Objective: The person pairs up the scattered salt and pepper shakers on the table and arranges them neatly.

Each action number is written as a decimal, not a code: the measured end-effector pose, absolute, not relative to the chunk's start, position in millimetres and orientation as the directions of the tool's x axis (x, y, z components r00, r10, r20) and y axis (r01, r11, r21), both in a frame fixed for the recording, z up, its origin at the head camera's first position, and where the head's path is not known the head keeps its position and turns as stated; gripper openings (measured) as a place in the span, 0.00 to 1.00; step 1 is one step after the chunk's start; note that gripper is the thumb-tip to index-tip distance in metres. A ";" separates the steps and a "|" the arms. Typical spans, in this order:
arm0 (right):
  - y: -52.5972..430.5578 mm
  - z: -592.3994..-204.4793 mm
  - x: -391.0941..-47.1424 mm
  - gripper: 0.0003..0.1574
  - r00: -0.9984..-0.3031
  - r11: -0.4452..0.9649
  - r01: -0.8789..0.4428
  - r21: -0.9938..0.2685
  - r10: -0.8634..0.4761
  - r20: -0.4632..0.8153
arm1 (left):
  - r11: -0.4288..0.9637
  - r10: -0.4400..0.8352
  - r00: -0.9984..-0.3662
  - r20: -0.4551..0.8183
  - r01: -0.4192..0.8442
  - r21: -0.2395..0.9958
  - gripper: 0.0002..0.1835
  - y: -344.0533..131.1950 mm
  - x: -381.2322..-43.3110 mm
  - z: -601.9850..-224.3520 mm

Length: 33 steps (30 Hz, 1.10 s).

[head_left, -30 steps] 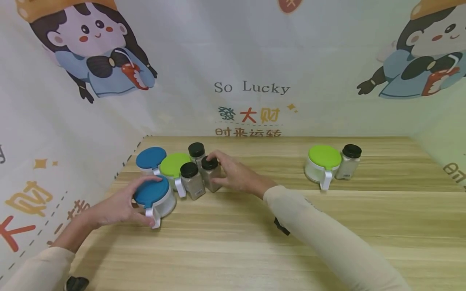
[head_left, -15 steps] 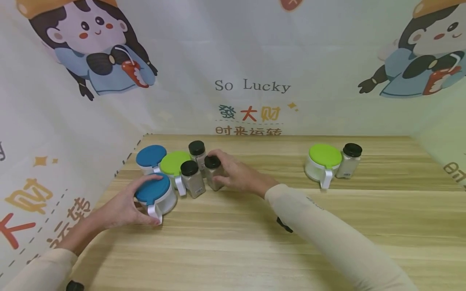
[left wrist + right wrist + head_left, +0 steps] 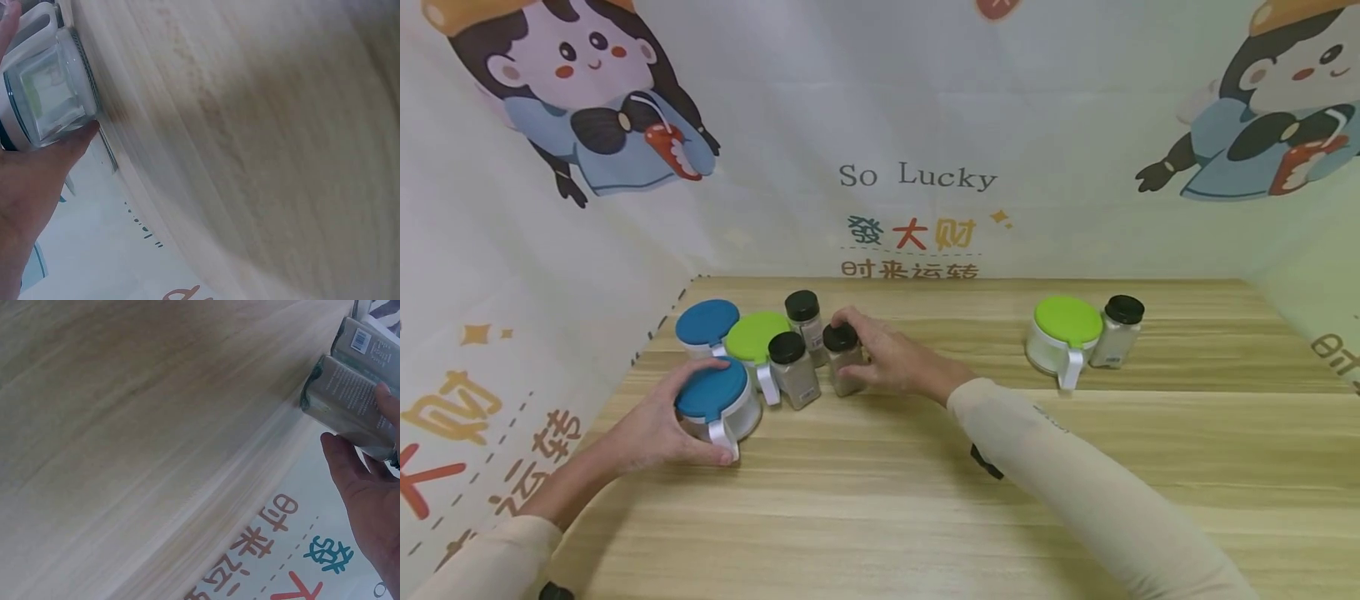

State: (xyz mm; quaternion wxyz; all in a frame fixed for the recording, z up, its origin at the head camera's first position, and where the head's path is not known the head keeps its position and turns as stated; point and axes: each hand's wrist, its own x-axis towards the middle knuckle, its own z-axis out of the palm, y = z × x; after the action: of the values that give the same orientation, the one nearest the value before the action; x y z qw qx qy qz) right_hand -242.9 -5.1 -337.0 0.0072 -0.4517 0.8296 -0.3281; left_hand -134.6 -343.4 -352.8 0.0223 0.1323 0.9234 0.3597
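In the head view, my left hand [image 3: 651, 425] grips a white seasoning pot with a blue lid [image 3: 711, 390], its fingers round the back and its thumb at the white handle. The left wrist view shows the clear body of this seasoning pot [image 3: 53, 94]. My right hand [image 3: 891, 354] holds a black-capped spice jar [image 3: 844, 360] between thumb and fingers, upright on the table. Left of it stands another spice jar [image 3: 793, 379], with a third spice jar [image 3: 805, 312] behind. A green-lidded pot [image 3: 751, 336] and a second blue-lidded pot [image 3: 707, 321] stand between and behind the hands.
Toward the back right of the wooden table [image 3: 880, 500] stand another green-lidded pot [image 3: 1067, 325] and a black-capped spice jar [image 3: 1120, 333], side by side. A printed cloth [image 3: 917, 100] hangs behind the table and along its left side.
The right hand has shifted the spice jar slightly right, so a gap shows between it and the neighbouring spice jar. The left hand keeps its grip on the blue-lidded pot, almost in place.
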 end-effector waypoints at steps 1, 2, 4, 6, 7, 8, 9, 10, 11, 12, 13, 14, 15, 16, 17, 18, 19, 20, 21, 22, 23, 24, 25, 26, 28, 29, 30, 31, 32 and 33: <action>-5.1 -337.5 -242.7 0.39 -0.585 0.371 -0.749 -0.549 -0.760 0.284 | 0.707 0.258 -0.965 0.050 0.224 0.671 0.59 -343.5 -134.4 -352.8; -5.3 -337.9 -242.7 0.39 -0.576 0.364 -0.755 -0.545 -0.765 0.288 | 0.711 0.254 -0.966 0.045 0.219 0.668 0.59 -343.5 -134.0 -352.8; -5.8 -339.0 -242.6 0.39 -0.563 0.353 -0.766 -0.537 -0.772 0.295 | 0.719 0.246 -0.968 0.041 0.211 0.662 0.59 -343.6 -132.9 -353.0; -6.2 -339.2 -242.4 0.39 -0.555 0.341 -0.771 -0.538 -0.774 0.305 | 0.724 0.238 -0.970 0.048 0.210 0.657 0.59 -343.9 -131.6 -353.6; -6.2 -339.2 -242.4 0.39 -0.557 0.337 -0.768 -0.544 -0.771 0.308 | 0.723 0.235 -0.971 0.054 0.212 0.658 0.59 -344.1 -130.9 -354.0; -6.2 -339.0 -242.3 0.39 -0.558 0.332 -0.765 -0.552 -0.769 0.311 | 0.720 0.232 -0.971 0.061 0.214 0.660 0.59 -344.4 -130.0 -354.5; -6.0 -338.8 -242.1 0.39 -0.563 0.331 -0.759 -0.561 -0.766 0.310 | 0.715 0.230 -0.971 0.073 0.219 0.664 0.59 -344.8 -129.2 -355.0; -5.5 -338.2 -241.9 0.39 -0.568 0.325 -0.751 -0.575 -0.763 0.310 | 0.708 0.228 -0.970 0.084 0.224 0.670 0.59 -345.2 -128.3 -355.3; -5.0 -337.8 -241.9 0.38 -0.571 0.321 -0.745 -0.584 -0.759 0.312 | 0.702 0.225 -0.970 0.096 0.230 0.675 0.59 -345.7 -127.3 -355.5; -4.3 -337.4 -241.8 0.38 -0.575 0.319 -0.741 -0.592 -0.757 0.311 | 0.693 0.222 -0.969 0.108 0.234 0.681 0.58 -346.2 -126.2 -355.5; -3.4 -337.1 -241.7 0.38 -0.576 0.316 -0.739 -0.595 -0.755 0.314 | 0.687 0.218 -0.969 0.117 0.238 0.686 0.58 -346.7 -125.0 -355.3; -2.3 -336.5 -241.2 0.38 -0.575 0.313 -0.741 -0.595 -0.753 0.320 | 0.686 0.212 -0.969 0.125 0.238 0.688 0.58 -347.2 -123.6 -354.9; -1.1 -336.1 -240.9 0.38 -0.572 0.312 -0.745 -0.589 -0.753 0.325 | 0.685 0.208 -0.969 0.132 0.240 0.687 0.58 -347.5 -122.3 -354.3; 0.2 -335.8 -240.4 0.38 -0.568 0.310 -0.751 -0.583 -0.754 0.331 | 0.686 0.206 -0.969 0.135 0.241 0.686 0.58 -347.6 -121.0 -353.7; 1.6 -335.7 -239.9 0.37 -0.563 0.311 -0.758 -0.573 -0.756 0.335 | 0.688 0.203 -0.969 0.138 0.242 0.685 0.58 -347.5 -119.7 -353.0; 3.1 -335.8 -239.4 0.37 -0.563 0.316 -0.762 -0.566 -0.756 0.335 | 0.691 0.203 -0.969 0.140 0.243 0.681 0.58 -347.2 -118.5 -352.4; 5.6 -335.7 -238.9 0.38 -0.564 0.318 -0.761 -0.565 -0.755 0.335 | 0.693 0.205 -0.968 0.142 0.246 0.678 0.58 -345.9 -118.0 -351.8; 8.0 -335.8 -238.4 0.38 -0.567 0.320 -0.759 -0.567 -0.752 0.335 | 0.694 0.209 -0.967 0.144 0.251 0.675 0.58 -344.2 -117.7 -351.2; 10.4 -335.8 -237.9 0.37 -0.572 0.323 -0.755 -0.571 -0.749 0.333 | 0.692 0.215 -0.965 0.147 0.257 0.675 0.58 -342.3 -117.6 -350.7; 12.7 -335.7 -237.5 0.37 -0.579 0.325 -0.749 -0.578 -0.745 0.332 | 0.689 0.220 -0.964 0.149 0.262 0.676 0.58 -340.3 -117.5 -350.1; 15.0 -335.4 -236.9 0.37 -0.584 0.325 -0.744 -0.583 -0.740 0.333 | 0.687 0.224 -0.963 0.151 0.266 0.676 0.57 -338.1 -117.2 -349.5; 17.3 -334.9 -236.4 0.37 -0.587 0.325 -0.742 -0.587 -0.737 0.335 | 0.682 0.229 -0.961 0.153 0.271 0.679 0.57 -335.9 -116.9 -348.8; 19.5 -334.1 -235.7 0.37 -0.585 0.318 -0.744 -0.588 -0.736 0.342 | 0.675 0.233 -0.960 0.156 0.274 0.685 0.57 -333.8 -116.3 -348.0; 21.7 -333.5 -235.1 0.36 -0.579 0.315 -0.750 -0.581 -0.737 0.349 | 0.665 0.235 -0.959 0.159 0.278 0.693 0.57 -332.0 -115.5 -347.1; 26.4 -332.2 -233.3 0.36 -0.564 0.306 -0.765 -0.566 -0.742 0.363 | 0.652 0.236 -0.957 0.167 0.284 0.703 0.56 -329.1 -112.8 -345.2; 29.3 -331.8 -232.0 0.36 -0.559 0.306 -0.774 -0.555 -0.742 0.371 | 0.651 0.237 -0.956 0.172 0.288 0.703 0.56 -327.8 -111.2 -344.3; 32.3 -331.5 -230.8 0.37 -0.554 0.307 -0.781 -0.543 -0.741 0.379 | 0.648 0.238 -0.955 0.176 0.291 0.704 0.56 -326.7 -109.5 -343.5; 35.4 -331.4 -229.5 0.37 -0.550 0.308 -0.789 -0.532 -0.740 0.387 | 0.647 0.239 -0.954 0.180 0.295 0.703 0.57 -325.8 -107.6 -343.0; 38.5 -331.4 -228.3 0.37 -0.547 0.309 -0.794 -0.523 -0.737 0.396 | 0.646 0.242 -0.953 0.185 0.300 0.702 0.57 -325.0 -105.9 -342.7; 41.5 -331.3 -226.8 0.37 -0.546 0.310 -0.798 -0.517 -0.735 0.403 | 0.652 0.240 -0.952 0.189 0.303 0.695 0.57 -324.1 -104.1 -342.7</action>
State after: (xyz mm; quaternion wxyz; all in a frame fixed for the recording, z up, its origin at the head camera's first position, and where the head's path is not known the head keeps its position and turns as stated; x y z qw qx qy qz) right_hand -226.8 41.5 -331.3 -0.0458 -0.4743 0.8080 -0.3466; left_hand -104.1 -324.1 -342.7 -0.0400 0.1494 0.9080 0.3893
